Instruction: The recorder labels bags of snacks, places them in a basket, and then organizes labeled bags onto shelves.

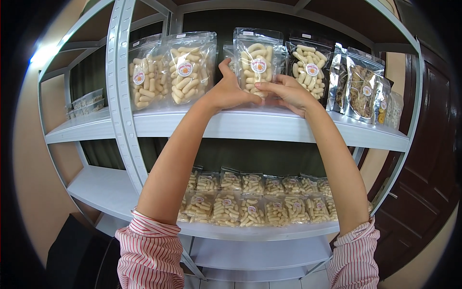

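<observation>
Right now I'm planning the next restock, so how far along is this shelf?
Done: the lower shelf carries rows of snack bags, and standing pouches line the upper shelf. In hand: the left hand and right hand hold a clear pouch upright there. Left: bare space on the side shelves.

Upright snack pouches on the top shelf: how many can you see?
8, maybe more hidden: two at left, one in both hands, one behind it, one right, three far right.

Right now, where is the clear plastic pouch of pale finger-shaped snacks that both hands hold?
The clear pouch stands upright at the middle of the upper white shelf, gripped between left hand and right hand.
</observation>
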Available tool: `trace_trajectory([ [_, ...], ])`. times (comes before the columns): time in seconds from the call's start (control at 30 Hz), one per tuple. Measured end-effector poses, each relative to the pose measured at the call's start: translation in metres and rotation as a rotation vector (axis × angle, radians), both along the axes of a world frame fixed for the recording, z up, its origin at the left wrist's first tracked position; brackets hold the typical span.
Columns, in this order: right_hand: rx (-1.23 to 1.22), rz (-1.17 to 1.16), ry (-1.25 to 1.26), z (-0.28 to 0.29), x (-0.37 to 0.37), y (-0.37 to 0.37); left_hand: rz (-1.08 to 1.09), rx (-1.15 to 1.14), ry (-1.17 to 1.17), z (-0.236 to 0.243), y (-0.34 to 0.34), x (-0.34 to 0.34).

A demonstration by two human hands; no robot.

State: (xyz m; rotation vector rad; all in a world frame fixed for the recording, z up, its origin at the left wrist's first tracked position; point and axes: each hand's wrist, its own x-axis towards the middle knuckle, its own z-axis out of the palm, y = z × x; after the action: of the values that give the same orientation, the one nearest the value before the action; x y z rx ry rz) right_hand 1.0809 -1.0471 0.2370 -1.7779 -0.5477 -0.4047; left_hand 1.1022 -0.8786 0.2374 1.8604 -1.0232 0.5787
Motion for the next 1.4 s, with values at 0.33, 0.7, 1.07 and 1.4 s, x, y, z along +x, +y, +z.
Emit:
trace_trajectory([
  [0.33,-0.111,-0.053,0.065,0.007,0.002,0.001,0.020,-0.048,0.122,0.000,0.003,0.002],
  [0.7,-0.163,-0.040,0.132,0.013,0.013,0.007,0.317,-0.078,-0.511,-0.019,0.000,0.002],
  [1.07,-0.368,-0.126,0.097,0.021,0.008,0.015,0.398,-0.044,-0.397,-0.024,0.007,-0.007],
  [1.4,-0.335,-0.122,0.087,0.021,0.032,0.008,0.469,-0.017,-0.324,-0.022,0.007,-0.005],
])
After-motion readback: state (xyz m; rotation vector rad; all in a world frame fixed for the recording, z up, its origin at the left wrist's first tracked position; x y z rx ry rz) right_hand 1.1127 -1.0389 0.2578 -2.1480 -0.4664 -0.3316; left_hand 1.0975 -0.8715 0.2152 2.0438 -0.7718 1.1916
